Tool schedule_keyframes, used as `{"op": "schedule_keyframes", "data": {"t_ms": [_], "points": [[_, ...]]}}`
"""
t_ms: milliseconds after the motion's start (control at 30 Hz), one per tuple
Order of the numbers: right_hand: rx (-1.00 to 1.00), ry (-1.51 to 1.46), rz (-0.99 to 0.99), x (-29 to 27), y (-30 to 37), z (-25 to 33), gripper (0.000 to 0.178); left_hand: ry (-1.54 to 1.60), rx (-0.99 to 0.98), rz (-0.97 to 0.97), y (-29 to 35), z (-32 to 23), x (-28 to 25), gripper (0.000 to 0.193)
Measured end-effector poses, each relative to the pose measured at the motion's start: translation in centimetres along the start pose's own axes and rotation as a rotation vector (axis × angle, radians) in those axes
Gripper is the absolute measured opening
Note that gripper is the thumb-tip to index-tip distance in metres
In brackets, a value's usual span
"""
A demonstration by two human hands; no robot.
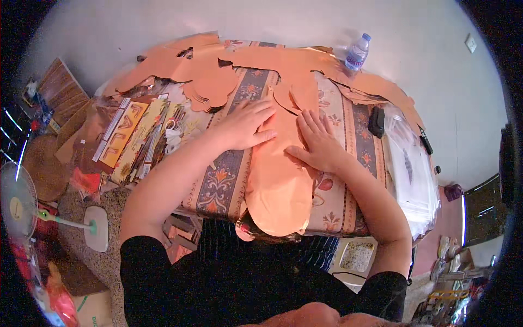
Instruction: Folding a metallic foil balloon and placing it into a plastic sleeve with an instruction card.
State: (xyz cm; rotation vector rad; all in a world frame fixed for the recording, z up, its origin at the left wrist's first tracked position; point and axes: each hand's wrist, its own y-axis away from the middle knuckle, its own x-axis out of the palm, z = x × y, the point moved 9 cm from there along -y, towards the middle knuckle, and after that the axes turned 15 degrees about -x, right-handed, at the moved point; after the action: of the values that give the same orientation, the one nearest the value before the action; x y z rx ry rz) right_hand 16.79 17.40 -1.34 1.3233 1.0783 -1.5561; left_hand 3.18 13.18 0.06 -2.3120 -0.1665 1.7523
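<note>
A flat peach-coloured foil sheet (280,180) lies lengthwise on the table in front of me, its rounded end reaching past the near edge. Shiny folded foil shows beneath that end. My left hand (251,125) rests on the sheet's left side, fingers together and stretched out. On its right side my right hand (320,143) lies flat, fingers extended and thumb apart. Neither hand grips anything. Past my fingertips, dark slits run between overlapping peach layers. More peach foil pieces (163,61) with curved outlines spread along the far edge, some overlapping.
A patterned cloth (218,182) covers the table. Printed flat packets (136,133) are piled at left. On the right lie clear plastic sleeves (408,169) and a black object (376,121). A water bottle (357,53) stands far right; a fan (60,218) is at lower left.
</note>
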Motion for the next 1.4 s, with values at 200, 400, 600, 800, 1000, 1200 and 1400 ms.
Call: {"op": "schedule_keyframes", "data": {"t_ms": [200, 400, 600, 800, 1000, 1200, 1400], "points": [[-0.003, -0.003, 0.008, 0.0, -0.2, 0.2, 0.094, -0.019, 0.053, 0.016, -0.1, 0.1, 0.3, 0.065], [0.011, 0.000, 0.023, -0.2, -0.1, 0.3, 0.093, -0.011, 0.088, -0.048, -0.6, -0.4, -0.9, 0.052], [0.014, 0.025, 0.018, 0.1, -0.2, 0.1, 0.093, 0.167, -0.072, 0.014, -3.4, 2.9, -0.6, 0.039], [-0.003, 0.076, -0.010, 0.3, -0.1, 0.1, 0.092, 0.036, -0.021, -0.103, -4.2, 3.2, 0.1, 0.038], [-0.014, 0.037, -0.037, 0.1, -0.1, 0.1, 0.084, 0.150, -0.099, -0.112, -3.5, 3.1, -1.0, 0.040], [-0.011, -0.042, -0.066, 0.6, 0.1, -0.8, 0.081, 0.155, 0.196, -0.183, -1.6, -2.7, -2.7, 0.036], [-0.035, 0.038, -0.105, 0.3, -0.1, -0.1, 0.081, 0.141, 0.294, -0.147, -0.6, -3.8, -2.4, 0.024]]}}
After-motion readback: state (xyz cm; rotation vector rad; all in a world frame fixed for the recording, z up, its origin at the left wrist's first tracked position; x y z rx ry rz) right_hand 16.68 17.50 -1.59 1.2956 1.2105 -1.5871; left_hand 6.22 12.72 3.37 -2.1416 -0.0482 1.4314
